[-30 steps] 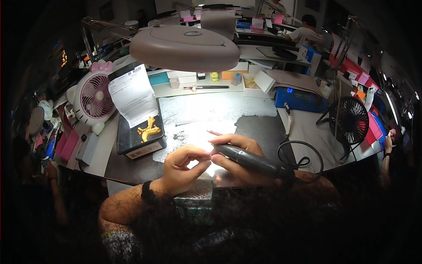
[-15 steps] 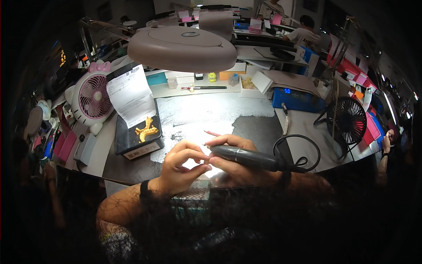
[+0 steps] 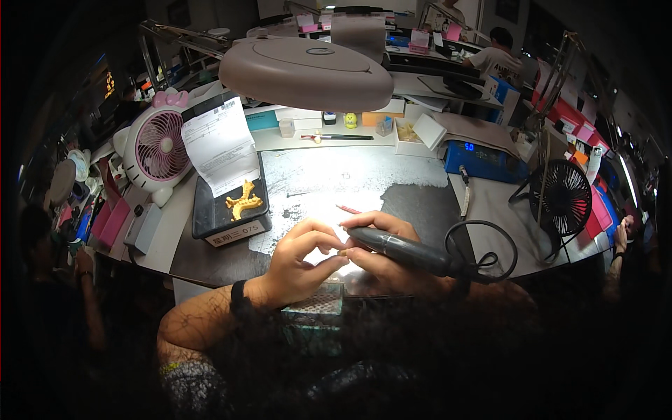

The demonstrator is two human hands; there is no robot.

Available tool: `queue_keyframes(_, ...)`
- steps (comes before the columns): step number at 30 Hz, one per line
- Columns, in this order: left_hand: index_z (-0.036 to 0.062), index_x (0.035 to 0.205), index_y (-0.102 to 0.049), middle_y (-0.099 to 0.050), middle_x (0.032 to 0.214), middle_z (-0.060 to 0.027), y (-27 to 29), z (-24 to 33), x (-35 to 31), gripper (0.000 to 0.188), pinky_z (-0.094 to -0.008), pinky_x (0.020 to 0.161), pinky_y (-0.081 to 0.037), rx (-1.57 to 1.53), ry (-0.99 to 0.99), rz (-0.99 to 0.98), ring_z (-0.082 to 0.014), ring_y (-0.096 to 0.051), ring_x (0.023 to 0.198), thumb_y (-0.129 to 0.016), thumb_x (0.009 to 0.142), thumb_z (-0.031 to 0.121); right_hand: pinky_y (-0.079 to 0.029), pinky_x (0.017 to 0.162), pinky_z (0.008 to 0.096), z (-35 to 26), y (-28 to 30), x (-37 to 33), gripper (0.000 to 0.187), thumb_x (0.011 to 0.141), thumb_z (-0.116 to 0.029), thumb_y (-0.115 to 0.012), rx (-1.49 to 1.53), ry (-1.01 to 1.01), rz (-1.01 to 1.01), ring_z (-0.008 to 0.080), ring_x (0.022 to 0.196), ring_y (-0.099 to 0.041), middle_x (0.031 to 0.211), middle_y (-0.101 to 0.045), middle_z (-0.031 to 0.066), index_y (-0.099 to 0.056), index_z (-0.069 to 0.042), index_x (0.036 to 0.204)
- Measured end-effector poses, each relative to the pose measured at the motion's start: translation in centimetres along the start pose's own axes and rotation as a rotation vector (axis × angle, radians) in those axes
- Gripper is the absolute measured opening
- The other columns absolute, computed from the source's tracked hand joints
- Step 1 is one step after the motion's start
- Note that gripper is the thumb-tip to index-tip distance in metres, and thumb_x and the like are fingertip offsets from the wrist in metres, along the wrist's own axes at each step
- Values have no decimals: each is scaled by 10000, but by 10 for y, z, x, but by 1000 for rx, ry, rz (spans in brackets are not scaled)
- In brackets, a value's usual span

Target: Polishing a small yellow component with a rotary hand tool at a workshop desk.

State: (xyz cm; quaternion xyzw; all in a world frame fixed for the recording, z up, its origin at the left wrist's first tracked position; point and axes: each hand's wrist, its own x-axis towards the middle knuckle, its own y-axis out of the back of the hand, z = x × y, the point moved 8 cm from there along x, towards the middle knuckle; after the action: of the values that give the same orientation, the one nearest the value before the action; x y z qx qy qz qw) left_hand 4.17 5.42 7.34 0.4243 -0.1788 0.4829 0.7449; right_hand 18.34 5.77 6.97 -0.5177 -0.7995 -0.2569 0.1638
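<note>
Over the bright part of the bench, my two hands meet at their fingertips. My right hand (image 3: 385, 255) is wrapped round a dark rotary handpiece (image 3: 402, 250), whose front end points left toward my left fingers. Thumb and index finger of my left hand (image 3: 301, 262) are pinched on a tiny yellowish piece (image 3: 342, 253); its shape is too small to make out. The handpiece's tip is hidden by my fingers. Left of my hands, a black tray (image 3: 231, 227) holds gold-coloured branching pieces (image 3: 243, 201) and a propped paper slip (image 3: 220, 150).
A large lamp head (image 3: 304, 73) hangs over the bench. A cable (image 3: 514, 245) loops at the right, near a blue control box (image 3: 483, 162) and a black fan (image 3: 560, 197). A pink-and-white fan (image 3: 159, 145) stands left. A thin reddish stick (image 3: 348, 209) lies beyond my fingers. Other people sit around.
The whole view has shifted, so the bench and hands appear slightly farther right. My hands keep nearly the same hold, fingertips still together.
</note>
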Motion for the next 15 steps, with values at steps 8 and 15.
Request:
queue_keyframes(8, 30, 965, -690, -646, 922, -54, 2, 2, -1, 186, -272, 699, -498, 2, -46, 52, -145, -587, 797, -800, 816, 9, -355, 1178, 418, 7, 1, -1, 333, 875, -86, -714, 99, -44, 44, 96, 788, -665, 804, -695, 50, -593, 9, 1169)
queue_keyframes(15, 31, 980, -692, -653, 934, -54, 1, 6, 2, 186, -268, 700, -496, 34, -48, 38, -146, -587, 803, -800, 829, 27, -386, 1144, 394, 11, 1, -2, 331, 873, -98, -733, 23, -15, 44, 138, 905, -681, 817, -711, 65, -608, -10, 1167)
